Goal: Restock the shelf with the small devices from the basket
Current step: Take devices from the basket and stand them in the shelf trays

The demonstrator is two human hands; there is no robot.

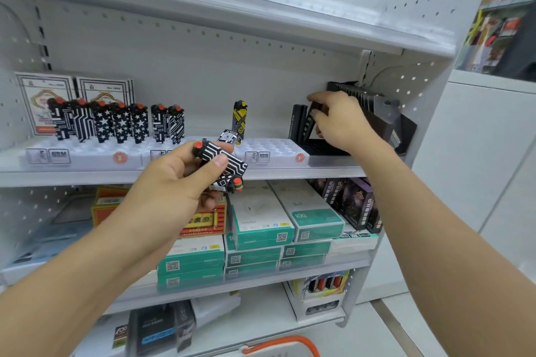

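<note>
A white perforated-back shelf unit (203, 46) fills the view, with its middle shelf board (87, 175) crossing from 9 o'clock to 3 o'clock. On that board, white slotted trays (272, 151) are seen; a row of black-and-white patterned lighters (116, 122) with red caps stands upright in the tray at 10 o'clock, and a single yellow-and-black lighter (239, 120) stands near the centre. Green-and-white boxes (261, 223) are stacked on the shelf below, at 6 o'clock. At 2 o'clock, a dark slotted rack (359, 95) holds dark flat packs (298, 122). The right hand (339, 122) is shown with fingers curled round one dark pack (314, 117) beside the rack. The left hand (177, 180), at the centre, is clamped on a bundle of patterned lighters (223, 162), held in front of the shelf edge. An orange basket handle (281, 345) is visible at 6 o'clock.
</note>
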